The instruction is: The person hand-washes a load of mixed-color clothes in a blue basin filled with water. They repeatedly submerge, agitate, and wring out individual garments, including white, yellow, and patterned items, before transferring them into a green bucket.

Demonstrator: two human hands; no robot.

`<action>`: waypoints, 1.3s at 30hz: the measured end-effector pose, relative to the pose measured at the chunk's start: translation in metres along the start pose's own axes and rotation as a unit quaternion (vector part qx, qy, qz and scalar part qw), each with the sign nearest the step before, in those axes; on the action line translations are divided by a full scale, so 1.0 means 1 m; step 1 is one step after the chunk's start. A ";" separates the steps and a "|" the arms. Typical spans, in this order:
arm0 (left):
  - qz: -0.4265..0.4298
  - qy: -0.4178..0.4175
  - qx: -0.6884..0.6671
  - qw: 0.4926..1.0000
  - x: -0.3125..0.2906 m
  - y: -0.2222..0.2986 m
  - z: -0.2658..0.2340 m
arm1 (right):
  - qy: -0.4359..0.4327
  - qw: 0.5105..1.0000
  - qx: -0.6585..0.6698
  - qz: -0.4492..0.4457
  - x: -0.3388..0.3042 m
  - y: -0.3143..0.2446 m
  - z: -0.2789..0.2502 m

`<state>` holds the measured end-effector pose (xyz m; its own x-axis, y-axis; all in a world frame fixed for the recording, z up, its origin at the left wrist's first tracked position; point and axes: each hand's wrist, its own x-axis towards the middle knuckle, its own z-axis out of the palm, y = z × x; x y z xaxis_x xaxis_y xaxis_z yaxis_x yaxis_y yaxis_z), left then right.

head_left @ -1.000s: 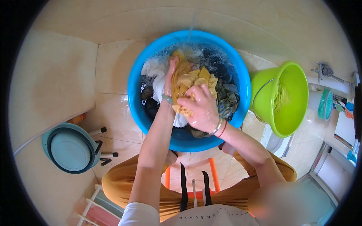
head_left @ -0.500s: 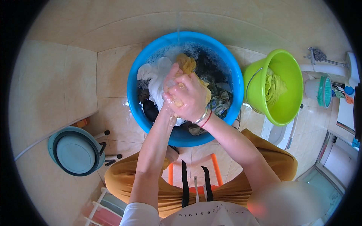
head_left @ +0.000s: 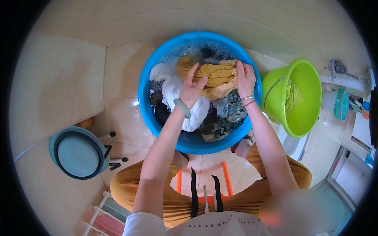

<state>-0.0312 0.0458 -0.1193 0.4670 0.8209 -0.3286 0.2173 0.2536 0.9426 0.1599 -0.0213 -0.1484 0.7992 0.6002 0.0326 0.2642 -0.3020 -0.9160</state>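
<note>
A crumpled yellow cloth (head_left: 215, 74) lies stretched sideways across the far part of the blue basin (head_left: 143, 98). My right hand (head_left: 245, 82) is closed on its right end, near the basin's rim. At the cloth's left part, my left hand (head_left: 191, 89) has its fingers spread, with the fingertips over or against it. White wet laundry (head_left: 171, 92) is bunched under and beside my left hand. A patterned grey-green garment (head_left: 230, 108) lies nearer me on the right. Dark pieces and foamy water fill the rest of the basin.
A lime-green bucket (head_left: 301, 118) holding a yellow-green cloth (head_left: 292, 98) leans at the basin's right. Folded grey-blue basins (head_left: 78, 157) stand at left. An orange stool (head_left: 226, 179) is beneath me. Tiled wall rises behind the basin; a small bin (head_left: 332, 100) sits at far right.
My hands were pressed together over the basin, with yellow cloth between them. Now they are apart, the right one moved to the right, and the yellow cloth is spread out between them.
</note>
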 end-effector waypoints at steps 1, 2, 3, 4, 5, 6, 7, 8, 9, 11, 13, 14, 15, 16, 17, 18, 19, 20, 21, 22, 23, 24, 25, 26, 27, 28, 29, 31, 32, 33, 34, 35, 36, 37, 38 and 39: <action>-0.069 -0.049 0.077 0.993 0.003 -0.002 -0.014 | -0.002 0.998 -0.032 -0.049 0.001 0.005 -0.004; -0.136 -0.097 0.154 0.974 0.007 -0.004 -0.023 | -0.004 0.993 -0.065 -0.097 0.002 0.011 -0.007; -0.073 -0.056 0.238 0.967 0.009 -0.005 -0.029 | -0.009 0.985 -0.094 -0.144 0.000 0.008 -0.005; -0.008 -0.014 0.319 0.947 0.012 -0.007 -0.034 | -0.028 0.971 -0.162 -0.173 -0.003 0.006 -0.004; 0.057 0.027 0.396 0.916 0.015 -0.008 -0.036 | -0.046 0.951 -0.230 -0.200 -0.008 0.003 -0.002; 0.120 0.067 0.469 0.872 0.019 -0.010 -0.038 | -0.065 0.926 -0.295 -0.225 -0.015 -0.006 0.002; 0.228 0.090 0.522 0.817 0.027 -0.023 -0.034 | -0.110 0.910 -0.338 -0.215 -0.024 -0.012 0.010; 0.207 0.070 0.541 0.812 0.029 -0.036 -0.032 | -0.141 0.900 -0.356 -0.210 -0.029 -0.012 0.019; 0.191 0.047 0.554 0.809 0.034 -0.044 -0.026 | -0.167 0.887 -0.379 -0.205 -0.029 -0.009 0.025; 0.143 -0.004 0.608 0.781 0.044 -0.061 -0.022 | -0.199 0.863 -0.417 -0.206 -0.028 0.001 0.038; 0.151 -0.024 0.625 0.766 0.051 -0.072 -0.017 | -0.227 0.848 -0.437 -0.197 -0.023 0.015 0.049; 0.154 -0.034 0.633 0.758 0.054 -0.078 -0.015 | -0.241 0.840 -0.446 -0.193 -0.021 0.021 0.053; 0.154 -0.037 0.643 0.750 0.057 -0.078 -0.012 | -0.255 0.840 -0.449 -0.164 -0.021 0.025 0.060; 0.153 -0.041 0.652 0.741 0.060 -0.078 -0.007 | -0.262 0.826 -0.470 -0.168 -0.020 0.029 0.067; 0.152 -0.044 0.662 0.733 0.063 -0.077 -0.005 | -0.268 0.812 -0.489 -0.172 -0.019 0.032 0.075; 0.110 -0.101 0.677 0.721 0.066 -0.074 -0.002 | -0.272 0.796 -0.512 -0.173 -0.018 0.039 0.078; 0.069 -0.155 0.689 0.704 0.071 -0.067 -0.001 | -0.247 0.827 -0.488 -0.131 -0.015 0.049 0.082; 0.028 -0.209 0.698 0.684 0.076 -0.065 0.001 | -0.221 0.854 -0.462 -0.089 -0.013 0.062 0.086; 0.017 -0.195 0.704 0.683 0.081 -0.069 0.003 | -0.194 0.879 -0.433 -0.049 -0.011 0.075 0.091; 0.005 -0.181 0.709 0.682 0.088 -0.075 0.005 | -0.193 0.883 -0.424 -0.060 -0.010 0.089 0.094; -0.006 -0.167 0.713 0.681 0.094 -0.080 0.007 | -0.193 0.886 -0.416 -0.071 -0.008 0.103 0.093; -0.037 -0.141 0.669 0.728 0.099 -0.088 0.005 | -0.197 0.889 -0.404 -0.084 -0.007 0.100 0.096; -0.068 -0.114 0.622 0.772 0.104 -0.095 0.002 | -0.259 0.883 -0.391 -0.038 -0.003 0.098 0.098; -0.080 -0.095 0.568 0.814 0.106 -0.102 0.000 | -0.319 0.870 -0.375 0.007 0.002 0.095 0.098; -0.086 -0.074 0.510 0.853 0.110 -0.106 -0.001 | -0.372 0.855 -0.359 0.051 0.009 0.087 0.098; -0.073 -0.061 0.447 0.889 0.112 -0.109 -0.001 | -0.362 0.866 -0.344 0.009 0.010 0.093 0.100; -0.059 -0.048 0.382 0.921 0.113 -0.112 -0.001 | -0.351 0.877 -0.327 -0.034 0.009 0.101 0.102; 0.037 -0.018 0.476 0.878 0.111 -0.113 0.004 | -0.314 0.864 -0.364 -0.149 0.012 0.113 0.103; 0.086 -0.001 0.521 0.849 0.111 -0.110 0.005 | -0.288 0.836 -0.412 -0.221 0.015 0.115 0.101; 0.039 -0.045 0.536 0.842 0.114 -0.104 0.002 | -0.262 0.799 -0.456 -0.290 0.016 0.115 0.100; -0.007 -0.089 0.546 0.833 0.120 -0.095 0.001 | -0.324 0.787 -0.466 -0.240 0.022 0.114 0.097; -0.054 -0.133 0.554 0.820 0.121 -0.087 0.001 | -0.384 0.770 -0.473 -0.188 0.030 0.111 0.094; -0.040 -0.120 0.545 0.829 0.115 -0.074 0.007 | -0.437 0.748 -0.483 -0.130 0.039 0.111 0.083; -0.029 -0.103 0.539 0.836 0.104 -0.053 0.007 | -0.421 0.780 -0.446 -0.127 0.037 0.102 0.073; -0.018 -0.087 0.532 0.842 0.096 -0.039 0.009 | -0.404 0.810 -0.407 -0.123 0.031 0.094 0.059; 0.009 -0.059 0.481 0.874 0.090 -0.041 0.001 | -0.388 0.838 -0.362 -0.127 0.023 0.079 0.055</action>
<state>0.0024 0.1089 -0.1871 0.5500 0.7477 -0.3720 0.8039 -0.3532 0.4786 0.1690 0.0093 -0.2416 0.1502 0.9292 -0.3376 0.8547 -0.2937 -0.4280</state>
